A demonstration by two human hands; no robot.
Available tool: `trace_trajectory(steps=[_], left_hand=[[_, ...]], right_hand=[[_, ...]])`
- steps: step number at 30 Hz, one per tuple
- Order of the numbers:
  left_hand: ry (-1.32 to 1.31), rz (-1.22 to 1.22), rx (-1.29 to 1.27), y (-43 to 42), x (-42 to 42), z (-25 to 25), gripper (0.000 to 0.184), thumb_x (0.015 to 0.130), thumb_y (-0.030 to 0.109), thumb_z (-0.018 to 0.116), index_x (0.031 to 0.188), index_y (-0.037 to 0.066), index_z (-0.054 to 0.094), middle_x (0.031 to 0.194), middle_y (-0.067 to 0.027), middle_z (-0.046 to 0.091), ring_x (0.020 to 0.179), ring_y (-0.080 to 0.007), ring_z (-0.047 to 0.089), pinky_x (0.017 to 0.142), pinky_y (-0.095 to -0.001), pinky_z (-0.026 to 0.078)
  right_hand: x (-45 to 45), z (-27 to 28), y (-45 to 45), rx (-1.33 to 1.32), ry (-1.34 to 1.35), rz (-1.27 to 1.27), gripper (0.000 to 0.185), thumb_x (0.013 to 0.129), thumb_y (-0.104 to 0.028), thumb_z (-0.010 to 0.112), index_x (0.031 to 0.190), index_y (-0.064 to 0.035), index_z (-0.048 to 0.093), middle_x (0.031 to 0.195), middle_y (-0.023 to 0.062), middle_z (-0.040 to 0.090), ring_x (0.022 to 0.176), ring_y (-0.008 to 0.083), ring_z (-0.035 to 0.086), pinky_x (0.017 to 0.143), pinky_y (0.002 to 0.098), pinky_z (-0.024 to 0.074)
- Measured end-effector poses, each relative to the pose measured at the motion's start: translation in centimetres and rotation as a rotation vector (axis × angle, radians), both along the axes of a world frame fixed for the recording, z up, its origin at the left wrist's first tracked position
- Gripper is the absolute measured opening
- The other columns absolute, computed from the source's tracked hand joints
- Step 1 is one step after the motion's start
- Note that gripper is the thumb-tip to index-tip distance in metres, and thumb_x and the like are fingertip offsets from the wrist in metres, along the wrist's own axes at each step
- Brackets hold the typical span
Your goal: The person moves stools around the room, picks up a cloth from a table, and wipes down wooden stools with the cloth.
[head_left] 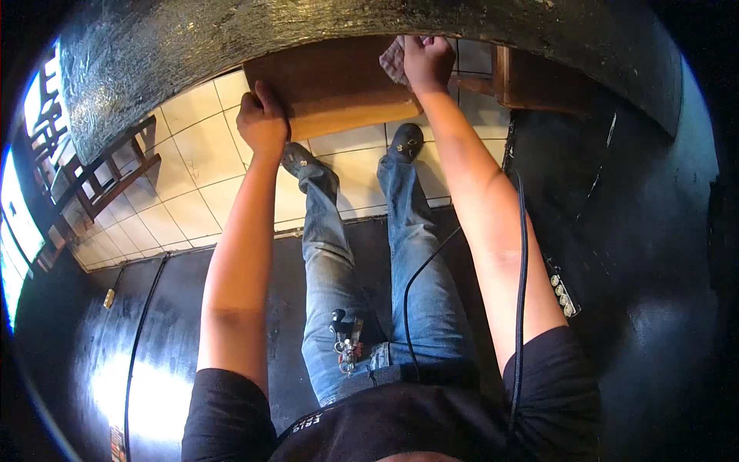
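A brown wooden bench (331, 81) with a flat, lighter front edge stands low in front of my feet, partly hidden under a dark table. At its left end, my left hand (263, 122) is closed around the edge, thumb on top. My right hand (429, 63) is closed on a crumpled, greyish-pink cloth (393, 61) near the right end of the bench, just below the table's rim. The ends of the fingers on both hands are hidden.
The dark, shiny tabletop (192, 46) curves across the top of the view. More wooden furniture (504, 73) stands right of the bench, and a wooden chair (115, 177) at left. Cream tiles (204, 154) cover the floor. A black cable (521, 285) hangs past my right arm.
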State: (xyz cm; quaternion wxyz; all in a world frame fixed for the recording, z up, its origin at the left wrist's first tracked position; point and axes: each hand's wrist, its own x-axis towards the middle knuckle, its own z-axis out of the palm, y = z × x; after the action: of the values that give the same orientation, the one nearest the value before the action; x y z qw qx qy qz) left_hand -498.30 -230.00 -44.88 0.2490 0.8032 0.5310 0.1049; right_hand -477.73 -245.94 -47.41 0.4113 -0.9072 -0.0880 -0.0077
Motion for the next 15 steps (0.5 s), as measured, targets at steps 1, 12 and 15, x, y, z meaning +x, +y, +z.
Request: trace_trajectory(steps=[1, 12, 15], left_hand=[[0.022, 0.005, 0.019, 0.5, 0.5, -0.2, 0.05, 0.09, 0.043, 0.042, 0.065, 0.001, 0.052, 0.063, -0.0225, 0.057, 0.063, -0.043, 0.054, 0.058, -0.0476, 0.042], [0.227, 0.0, -0.007, 3.4, -0.1, -1.2, 0.045, 0.091, 0.041, 0.036, 0.087, 0.004, 0.061, 0.083, -0.0221, 0.062, 0.08, -0.0426, 0.058, 0.069, -0.0489, 0.045], [0.245, -0.014, 0.016, 3.1, -0.1, -0.9, 0.045, 0.09, 0.041, 0.036, 0.086, 0.003, 0.06, 0.084, -0.0236, 0.062, 0.08, -0.0438, 0.058, 0.07, -0.0506, 0.044]], right_hand=[[0.8, -1.6, 0.1, -0.022, -0.041, 0.009, 0.027, 0.068, -0.025, 0.066, 0.061, -0.0008, 0.057, 0.058, 0.0184, 0.056, 0.061, 0.0376, 0.059, 0.055, 0.0427, 0.0461], [-1.2, -2.2, 0.4, -0.363, -0.211, 0.248, 0.028, 0.074, -0.018, 0.06, 0.097, -0.0029, 0.063, 0.094, 0.0182, 0.062, 0.09, 0.0393, 0.056, 0.081, 0.0456, 0.0433], [-0.8, -0.7, 0.8, -0.254, -0.169, 0.318, 0.032, 0.077, -0.022, 0.061, 0.103, -0.0029, 0.06, 0.103, 0.0184, 0.059, 0.095, 0.0353, 0.055, 0.083, 0.0445, 0.0422]])
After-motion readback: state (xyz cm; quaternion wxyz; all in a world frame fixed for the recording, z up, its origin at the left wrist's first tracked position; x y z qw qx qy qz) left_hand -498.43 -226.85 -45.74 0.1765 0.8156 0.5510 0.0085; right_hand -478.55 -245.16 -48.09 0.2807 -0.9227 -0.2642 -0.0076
